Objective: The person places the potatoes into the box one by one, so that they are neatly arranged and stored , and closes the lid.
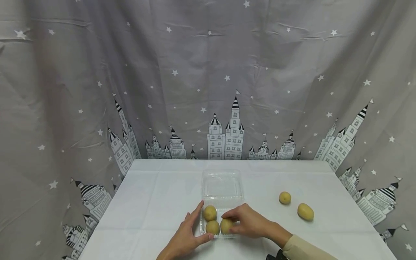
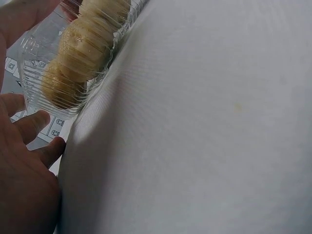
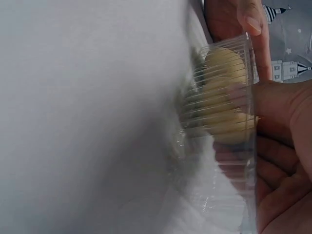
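A clear plastic clamshell box (image 1: 222,183) lies with its lid folded back, away from me. In its near half, one potato (image 1: 209,213) sits at the left and a second potato (image 1: 212,227) is just in front of it. My right hand (image 1: 251,222) reaches into the box and grips a third potato (image 1: 226,226) between thumb and fingers, to the right of the front one. My left hand (image 1: 187,234) touches the box at its left side, fingers spread along the wall and thumb at the near rim. Through the ribbed wall (image 2: 41,90) the potatoes show in the left wrist view.
On the right of the white-covered table (image 1: 156,202) lie a small round potato (image 1: 285,198) and a longer potato (image 1: 305,212). Behind the table hangs a grey curtain (image 1: 195,90) printed with stars and castles.
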Demonstrator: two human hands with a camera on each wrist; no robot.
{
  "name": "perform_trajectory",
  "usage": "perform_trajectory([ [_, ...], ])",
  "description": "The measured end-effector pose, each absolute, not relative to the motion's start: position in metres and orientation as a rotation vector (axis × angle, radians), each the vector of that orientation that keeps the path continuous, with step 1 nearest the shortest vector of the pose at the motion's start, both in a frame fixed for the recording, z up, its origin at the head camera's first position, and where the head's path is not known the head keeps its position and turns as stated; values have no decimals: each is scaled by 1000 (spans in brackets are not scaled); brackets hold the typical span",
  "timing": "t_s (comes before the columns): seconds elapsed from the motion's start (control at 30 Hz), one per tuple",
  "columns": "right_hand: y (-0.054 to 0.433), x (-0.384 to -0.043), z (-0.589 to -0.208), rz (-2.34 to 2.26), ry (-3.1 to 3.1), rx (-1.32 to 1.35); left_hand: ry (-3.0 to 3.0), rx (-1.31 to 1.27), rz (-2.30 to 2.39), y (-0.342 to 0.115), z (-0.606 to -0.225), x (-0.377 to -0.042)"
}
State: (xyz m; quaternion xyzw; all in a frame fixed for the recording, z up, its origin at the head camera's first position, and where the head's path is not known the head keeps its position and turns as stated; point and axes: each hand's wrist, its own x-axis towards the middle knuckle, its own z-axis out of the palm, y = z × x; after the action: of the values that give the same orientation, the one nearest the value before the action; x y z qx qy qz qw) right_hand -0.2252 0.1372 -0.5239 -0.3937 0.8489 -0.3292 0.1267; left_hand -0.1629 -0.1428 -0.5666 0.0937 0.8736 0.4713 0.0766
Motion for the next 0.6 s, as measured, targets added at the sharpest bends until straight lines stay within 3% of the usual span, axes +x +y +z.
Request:
perform_trajectory([
  [0.6, 125, -231, -516, -927, 2361, -1062, 2608, 224, 1404, -141, -564, -162],
])
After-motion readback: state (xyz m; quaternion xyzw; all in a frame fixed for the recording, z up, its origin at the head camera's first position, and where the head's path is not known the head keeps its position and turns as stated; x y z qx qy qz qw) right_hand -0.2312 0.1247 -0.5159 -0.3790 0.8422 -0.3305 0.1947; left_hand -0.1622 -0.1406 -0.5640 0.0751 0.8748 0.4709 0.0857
